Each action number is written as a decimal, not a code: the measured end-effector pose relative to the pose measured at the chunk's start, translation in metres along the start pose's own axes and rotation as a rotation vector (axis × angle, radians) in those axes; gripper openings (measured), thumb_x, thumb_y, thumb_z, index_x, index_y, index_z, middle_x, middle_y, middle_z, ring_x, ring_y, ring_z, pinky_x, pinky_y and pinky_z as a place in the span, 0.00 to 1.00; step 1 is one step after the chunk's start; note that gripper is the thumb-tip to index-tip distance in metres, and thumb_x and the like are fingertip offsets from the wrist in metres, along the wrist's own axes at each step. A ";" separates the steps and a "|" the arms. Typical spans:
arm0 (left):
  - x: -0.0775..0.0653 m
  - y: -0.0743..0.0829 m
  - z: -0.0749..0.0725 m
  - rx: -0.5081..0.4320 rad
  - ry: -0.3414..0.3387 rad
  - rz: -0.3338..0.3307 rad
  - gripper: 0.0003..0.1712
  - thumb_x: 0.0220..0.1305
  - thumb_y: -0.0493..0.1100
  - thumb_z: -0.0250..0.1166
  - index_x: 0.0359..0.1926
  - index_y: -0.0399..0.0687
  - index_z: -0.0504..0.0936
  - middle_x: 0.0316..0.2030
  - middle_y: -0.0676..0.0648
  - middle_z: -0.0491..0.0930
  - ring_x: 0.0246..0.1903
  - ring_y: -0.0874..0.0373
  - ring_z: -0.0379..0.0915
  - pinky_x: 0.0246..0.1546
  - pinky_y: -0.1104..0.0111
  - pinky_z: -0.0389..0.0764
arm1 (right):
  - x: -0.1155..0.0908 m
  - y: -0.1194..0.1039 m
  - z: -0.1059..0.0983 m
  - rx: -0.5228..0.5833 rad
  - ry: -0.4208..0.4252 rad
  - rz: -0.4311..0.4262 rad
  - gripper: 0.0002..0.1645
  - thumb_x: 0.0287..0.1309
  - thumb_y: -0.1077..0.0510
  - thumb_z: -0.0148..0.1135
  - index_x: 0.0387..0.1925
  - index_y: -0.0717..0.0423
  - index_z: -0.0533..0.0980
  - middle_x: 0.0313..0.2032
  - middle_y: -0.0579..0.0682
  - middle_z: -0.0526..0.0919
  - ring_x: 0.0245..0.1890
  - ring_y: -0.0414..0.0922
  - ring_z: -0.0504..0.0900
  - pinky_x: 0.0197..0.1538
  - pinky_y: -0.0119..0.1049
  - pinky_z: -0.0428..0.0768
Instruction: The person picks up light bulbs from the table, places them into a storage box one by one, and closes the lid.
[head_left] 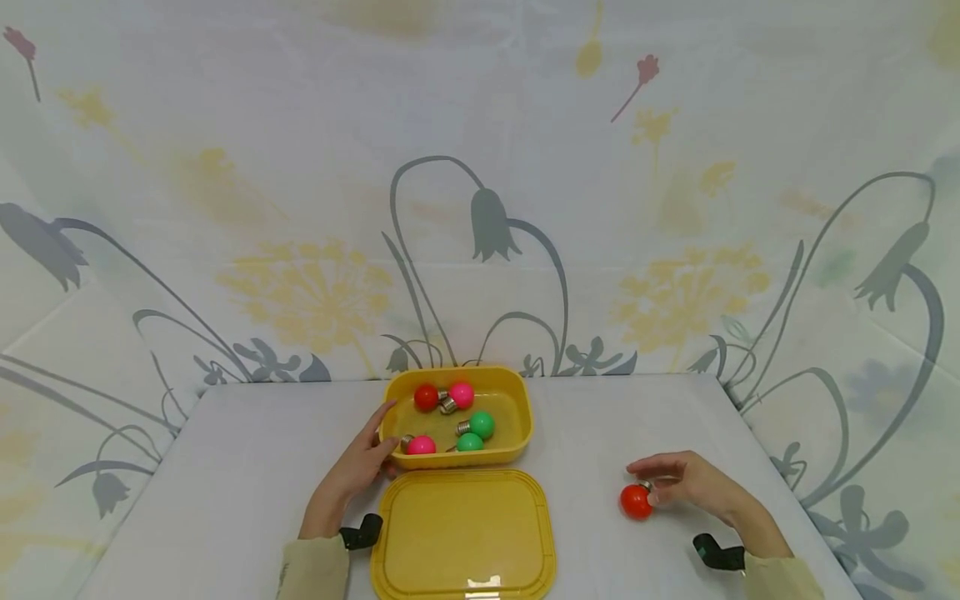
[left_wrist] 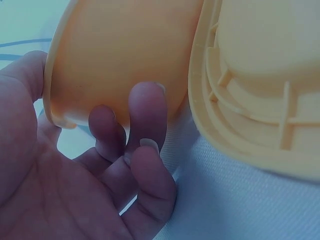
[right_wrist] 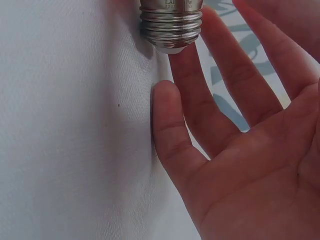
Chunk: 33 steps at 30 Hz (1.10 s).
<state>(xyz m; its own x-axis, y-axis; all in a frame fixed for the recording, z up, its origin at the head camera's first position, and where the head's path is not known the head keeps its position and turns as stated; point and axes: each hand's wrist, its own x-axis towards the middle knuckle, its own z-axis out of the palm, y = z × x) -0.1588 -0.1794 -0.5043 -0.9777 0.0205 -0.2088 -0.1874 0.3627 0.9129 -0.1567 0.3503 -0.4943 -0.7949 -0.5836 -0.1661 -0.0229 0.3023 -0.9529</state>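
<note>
My left hand (head_left: 362, 460) grips the left end of a yellow plastic tub (head_left: 522, 454). In the left wrist view, the tub's rim (left_wrist: 48, 95) runs between its digits, with curled fingers (left_wrist: 147, 112) beside the outer wall. Several light bulbs lie inside, including a red bulb (head_left: 426, 397), a pink bulb (head_left: 461, 395) and a green bulb (head_left: 482, 425). At the right, my right hand (head_left: 696, 486) is at an orange-red bulb (head_left: 635, 502), its thumb by the glass and fingers extended past the metal base (right_wrist: 171, 27). Whether the bulb touches the table is unclear.
A yellow lid (head_left: 465, 533) lies on the white table (head_left: 592, 433) just in front of the tub. Patterned cloth (head_left: 480, 300) hangs behind the table and along both sides. A black wrist camera (head_left: 720, 552) sits on the right forearm, another (head_left: 363, 532) on the left.
</note>
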 end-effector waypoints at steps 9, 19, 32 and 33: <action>0.000 0.000 0.000 -0.003 0.001 -0.003 0.37 0.74 0.42 0.55 0.78 0.65 0.53 0.33 0.41 0.70 0.23 0.51 0.70 0.26 0.67 0.69 | 0.002 0.002 0.001 -0.016 -0.073 -0.034 0.23 0.57 0.67 0.68 0.53 0.75 0.77 0.52 0.63 0.82 0.50 0.38 0.81 0.52 0.27 0.76; 0.000 -0.002 0.001 0.002 0.004 -0.008 0.37 0.73 0.42 0.55 0.78 0.65 0.53 0.33 0.41 0.70 0.23 0.51 0.70 0.27 0.67 0.69 | 0.002 -0.003 0.003 -0.048 -0.101 -0.020 0.21 0.59 0.66 0.66 0.54 0.72 0.78 0.52 0.58 0.83 0.48 0.36 0.80 0.50 0.29 0.76; 0.000 0.002 0.000 0.002 -0.004 -0.001 0.37 0.74 0.41 0.55 0.78 0.64 0.53 0.32 0.41 0.70 0.22 0.52 0.70 0.26 0.68 0.69 | 0.003 -0.005 0.005 -0.063 -0.081 0.083 0.22 0.59 0.64 0.65 0.55 0.66 0.80 0.53 0.59 0.82 0.49 0.41 0.79 0.49 0.33 0.77; 0.000 0.002 0.000 0.001 -0.005 0.003 0.37 0.74 0.41 0.55 0.78 0.64 0.53 0.31 0.41 0.70 0.22 0.52 0.70 0.26 0.68 0.69 | 0.003 -0.006 0.005 -0.059 -0.079 0.080 0.22 0.59 0.64 0.65 0.55 0.67 0.80 0.53 0.60 0.82 0.49 0.41 0.79 0.49 0.33 0.77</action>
<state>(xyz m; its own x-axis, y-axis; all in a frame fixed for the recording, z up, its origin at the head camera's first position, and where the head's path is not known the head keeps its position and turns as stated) -0.1595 -0.1791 -0.5027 -0.9777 0.0266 -0.2081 -0.1845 0.3633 0.9132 -0.1557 0.3427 -0.4908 -0.7455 -0.6127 -0.2623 0.0009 0.3927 -0.9197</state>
